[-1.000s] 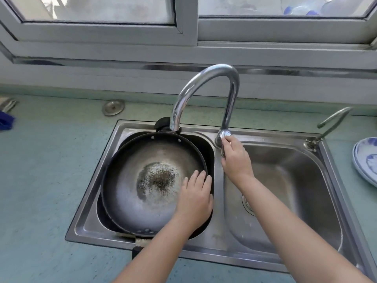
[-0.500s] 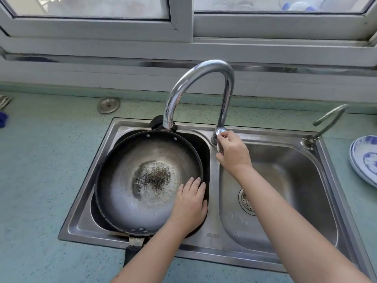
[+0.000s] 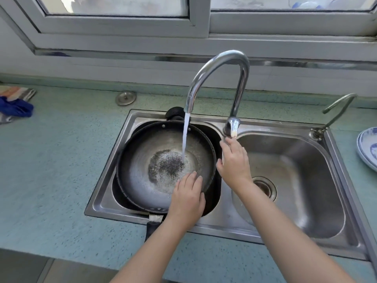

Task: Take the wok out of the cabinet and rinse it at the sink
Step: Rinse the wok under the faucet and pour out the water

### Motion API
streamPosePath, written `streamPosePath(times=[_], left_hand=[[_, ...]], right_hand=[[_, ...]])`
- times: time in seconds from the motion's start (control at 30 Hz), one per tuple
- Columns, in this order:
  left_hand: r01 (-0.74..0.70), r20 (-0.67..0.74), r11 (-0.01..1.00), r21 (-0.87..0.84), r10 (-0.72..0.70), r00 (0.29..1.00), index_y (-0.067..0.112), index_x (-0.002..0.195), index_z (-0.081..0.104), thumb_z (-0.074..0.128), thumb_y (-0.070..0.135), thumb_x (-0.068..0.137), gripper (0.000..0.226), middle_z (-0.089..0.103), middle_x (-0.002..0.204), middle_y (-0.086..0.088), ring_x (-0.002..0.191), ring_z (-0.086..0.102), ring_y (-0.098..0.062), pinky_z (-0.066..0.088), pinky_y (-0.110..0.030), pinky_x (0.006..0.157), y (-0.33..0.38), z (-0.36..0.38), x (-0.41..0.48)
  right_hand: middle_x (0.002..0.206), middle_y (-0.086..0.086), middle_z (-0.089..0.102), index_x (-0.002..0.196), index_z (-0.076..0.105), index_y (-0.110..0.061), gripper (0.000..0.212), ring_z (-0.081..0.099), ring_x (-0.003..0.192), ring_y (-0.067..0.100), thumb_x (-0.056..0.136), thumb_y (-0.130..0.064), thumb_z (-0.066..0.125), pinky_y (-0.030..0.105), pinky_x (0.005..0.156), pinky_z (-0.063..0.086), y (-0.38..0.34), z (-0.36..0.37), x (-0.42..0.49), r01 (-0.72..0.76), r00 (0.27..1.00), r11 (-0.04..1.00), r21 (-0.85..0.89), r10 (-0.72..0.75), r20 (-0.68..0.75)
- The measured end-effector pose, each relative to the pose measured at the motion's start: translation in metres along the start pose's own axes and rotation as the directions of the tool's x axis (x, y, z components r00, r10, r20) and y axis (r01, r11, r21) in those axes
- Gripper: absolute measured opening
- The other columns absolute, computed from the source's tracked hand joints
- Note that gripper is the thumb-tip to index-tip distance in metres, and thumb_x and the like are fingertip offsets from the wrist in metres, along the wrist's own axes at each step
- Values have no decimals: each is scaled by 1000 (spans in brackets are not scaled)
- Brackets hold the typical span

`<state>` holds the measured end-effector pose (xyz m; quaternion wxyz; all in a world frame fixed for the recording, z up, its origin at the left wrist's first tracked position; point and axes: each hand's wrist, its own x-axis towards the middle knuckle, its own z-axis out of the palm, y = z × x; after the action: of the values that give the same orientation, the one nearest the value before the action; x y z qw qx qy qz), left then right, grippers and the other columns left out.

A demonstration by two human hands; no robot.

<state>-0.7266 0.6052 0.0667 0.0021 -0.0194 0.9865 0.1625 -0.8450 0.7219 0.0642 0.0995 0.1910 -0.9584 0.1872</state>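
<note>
1. Since the earlier frame the faucet (image 3: 219, 78) spout has swung from the divider over to the left basin, and water (image 3: 185, 137) now runs in a white stream into the wok (image 3: 146, 166).
2. Also changed: the right hand (image 3: 234, 160) has left the spout tip and now hangs just below the faucet's lever, fingers loosely curled, gripping nothing I can make out.
3. As before, the left hand (image 3: 188, 199) lies flat on the wok's near right rim, fingers spread over the edge and pressing rather than clasping.
4. The wok is round, shallow, dull grey metal with a dark rim, rivets, and a rough, speckled black patch at its centre.
5. It sits tilted in the left basin of the brushed steel sink (image 3: 285, 240), nearly filling it.
6. Its long axis runs front to back: the black handle (image 3: 152, 227) points toward the counter's (image 3: 61, 164) front edge, the small loop handle toward the window.
7. The counter is matte, speckled green.
</note>
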Motion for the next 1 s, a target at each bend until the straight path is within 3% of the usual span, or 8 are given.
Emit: streamPosePath(times=[0.3,0.43,0.5,0.6,0.77,1.0], left_hand=[[40,73,999,15,-41,996,2,104,66,38,24,74,47,69,108,-18,101,67,-33,56,-46,83,-32,-11,-75],[80,54,995,-59,-77,996,1,110,65,40,24,75,48,66,114,-21,107,64,-35,53,-47,86,-41,-10,-107],[114,-6,983,-145,-116,993,0,118,60,50,18,79,45,56,127,-25,118,55,-39,46,-49,96,-42,-8,-123],[198,28,949,-245,-197,980,1,134,45,54,15,86,51,34,146,-23,136,32,-36,30,-44,110,-40,-11,-145],[262,91,917,-301,-246,965,9,145,23,48,20,91,61,16,154,-12,143,16,-26,18,-37,116,-44,-12,-171],[353,185,810,-468,-301,936,3,144,21,49,18,92,61,28,145,-15,133,32,-27,28,-31,107,-51,-8,-196]], right_hand=[[105,23,68,105,66,5,51,67,97,38,55,-1,76,49,80,54,-59,-1,-87,-24,999,999,27,23,31],[98,21,68,103,66,6,49,68,88,37,55,0,75,44,74,56,-90,-3,-123,-30,999,999,36,28,42],[96,18,68,102,66,5,47,68,84,35,56,-1,75,40,69,56,-104,-4,-140,-45,998,998,36,43,55],[93,16,68,101,67,3,47,68,80,34,55,-3,75,37,64,56,-120,-3,-162,-54,996,998,24,52,74],[116,16,61,124,56,1,48,57,106,34,77,-7,59,40,86,48,-143,-1,-189,-123,981,988,90,108,161],[130,7,50,135,44,-10,47,46,122,23,89,-17,50,34,96,41,-168,5,-214,-277,907,948,159,203,368]])
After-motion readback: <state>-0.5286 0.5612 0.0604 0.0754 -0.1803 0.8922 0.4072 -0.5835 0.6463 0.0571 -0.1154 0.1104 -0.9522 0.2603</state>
